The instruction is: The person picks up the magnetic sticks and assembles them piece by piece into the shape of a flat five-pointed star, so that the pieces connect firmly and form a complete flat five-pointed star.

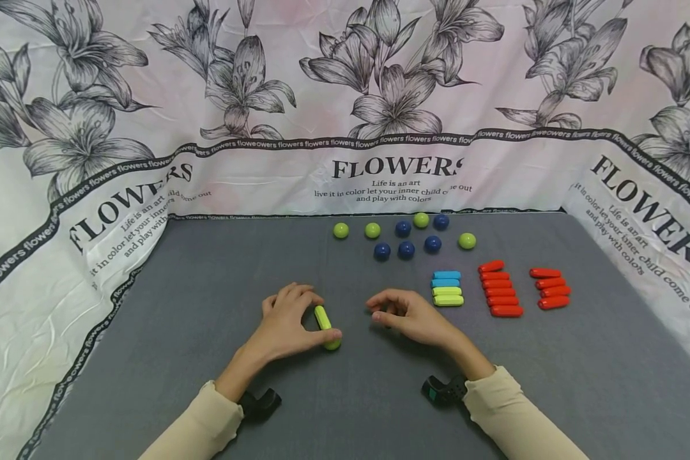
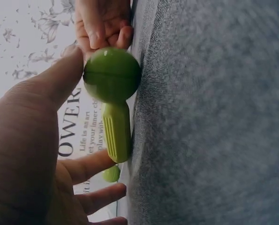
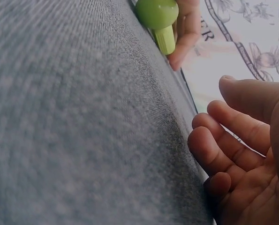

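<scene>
- Head view: a green stick (image 1: 322, 317) joined to a green ball (image 1: 332, 344) is pinched by the left hand (image 1: 287, 326) at lower centre on the grey mat (image 1: 207, 287), steadied there. The right hand (image 1: 408, 314) is held loosely curled and empty, just right of it.
- Left wrist view: the ball (image 2: 112, 75) is braced by the thumb (image 2: 59, 79) against the mat.
- Right wrist view: relaxed fingers (image 3: 223, 140) are seen holding nothing; the ball (image 3: 157, 11) sits at the top.
</scene>
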Demonstrator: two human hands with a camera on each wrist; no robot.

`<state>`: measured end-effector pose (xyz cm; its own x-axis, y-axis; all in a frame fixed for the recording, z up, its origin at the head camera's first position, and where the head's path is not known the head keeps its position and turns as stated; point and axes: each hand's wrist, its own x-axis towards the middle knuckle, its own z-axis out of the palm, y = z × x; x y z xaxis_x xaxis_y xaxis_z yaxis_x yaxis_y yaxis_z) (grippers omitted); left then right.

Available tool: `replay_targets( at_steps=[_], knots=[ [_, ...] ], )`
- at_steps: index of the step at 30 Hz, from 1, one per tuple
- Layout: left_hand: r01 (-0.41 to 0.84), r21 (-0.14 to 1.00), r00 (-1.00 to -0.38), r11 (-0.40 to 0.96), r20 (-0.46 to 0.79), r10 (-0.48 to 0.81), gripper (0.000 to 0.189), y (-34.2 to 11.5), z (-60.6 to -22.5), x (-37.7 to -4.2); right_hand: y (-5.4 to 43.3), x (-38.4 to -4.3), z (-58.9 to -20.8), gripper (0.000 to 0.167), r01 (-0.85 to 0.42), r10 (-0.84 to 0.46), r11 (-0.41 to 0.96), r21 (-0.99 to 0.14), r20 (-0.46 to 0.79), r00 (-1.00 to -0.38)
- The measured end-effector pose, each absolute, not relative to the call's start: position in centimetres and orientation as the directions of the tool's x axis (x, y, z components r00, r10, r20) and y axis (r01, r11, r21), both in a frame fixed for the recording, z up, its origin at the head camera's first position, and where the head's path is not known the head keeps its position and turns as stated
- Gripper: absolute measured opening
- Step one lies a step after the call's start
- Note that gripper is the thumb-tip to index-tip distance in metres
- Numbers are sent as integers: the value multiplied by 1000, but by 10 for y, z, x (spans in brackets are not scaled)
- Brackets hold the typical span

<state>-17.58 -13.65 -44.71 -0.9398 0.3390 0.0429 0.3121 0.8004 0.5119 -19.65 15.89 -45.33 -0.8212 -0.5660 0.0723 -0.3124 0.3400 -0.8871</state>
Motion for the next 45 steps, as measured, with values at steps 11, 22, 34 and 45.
replay_targets(
  at_steps=[11,22,34,45],
  knots=[
    [397,553,-884,733,16,467,69,-143,-445,-177,159,-197,-454,25,-306,-560,348,-886,65,-826],
    [488,559,-803,670,-13,595,58,-148,-439,-174,160,-195,-453,25,-301,-559,352,-886,59,-827],
    [479,565,-799,672,-36,600,64,-154,-435,-176,173,-200,-443,29,-327,-514,381,-865,96,-852],
    [508,554,-769,659,-53,637,60,-159,-435,-178,218,-199,-429,21,-457,-352,578,-676,298,-887]
  ],
)
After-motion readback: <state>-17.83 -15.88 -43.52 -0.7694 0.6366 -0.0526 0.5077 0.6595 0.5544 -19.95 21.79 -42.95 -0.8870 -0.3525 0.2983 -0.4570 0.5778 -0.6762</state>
